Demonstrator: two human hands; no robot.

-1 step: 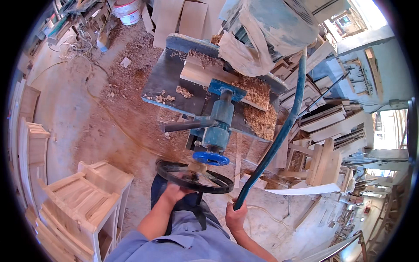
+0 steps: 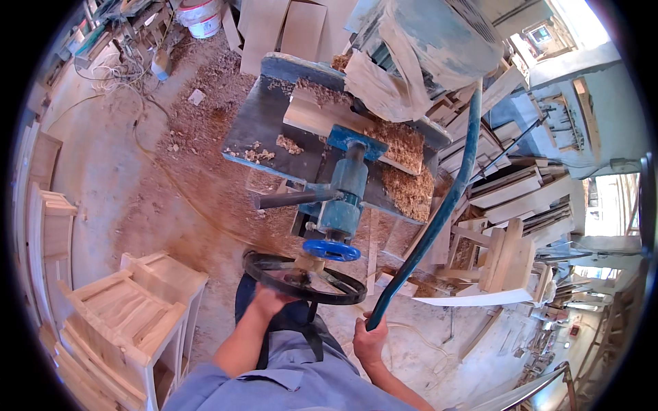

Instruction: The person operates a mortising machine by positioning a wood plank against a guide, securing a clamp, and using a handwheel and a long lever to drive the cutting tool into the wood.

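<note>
My left hand [image 2: 274, 300] is at the near-left rim of a large black handwheel [image 2: 349, 299]; its fingers are partly behind the rim and blurred, but seem closed round it. Lower right, my right hand [image 2: 370, 337] is closed round the bottom end of a long, bent blue lever [image 2: 439, 229]. Between them, and farther off, stands a woodworking machine with a blue clamp [image 2: 346, 185] and a smaller bright blue handwheel [image 2: 332, 250]. Under the clamp's plate, a pale wooden block [image 2: 317, 116] lies on the dark machine table [image 2: 253, 127], with wood shavings [image 2: 408, 188] heaped beside it.
Wooden cabinet frames [image 2: 130, 308] stand at my left. Stacked boards and a wooden frame piece [image 2: 507, 257] are on the right. A cable [image 2: 171, 181] runs across the dusty floor. A cloth-draped machine head [image 2: 425, 48] rises behind the table, and a bucket [image 2: 202, 20] sits far left.
My left hand has shifted slightly left and toward me along the black handwheel's rim. My right hand and the blue lever look unchanged.
</note>
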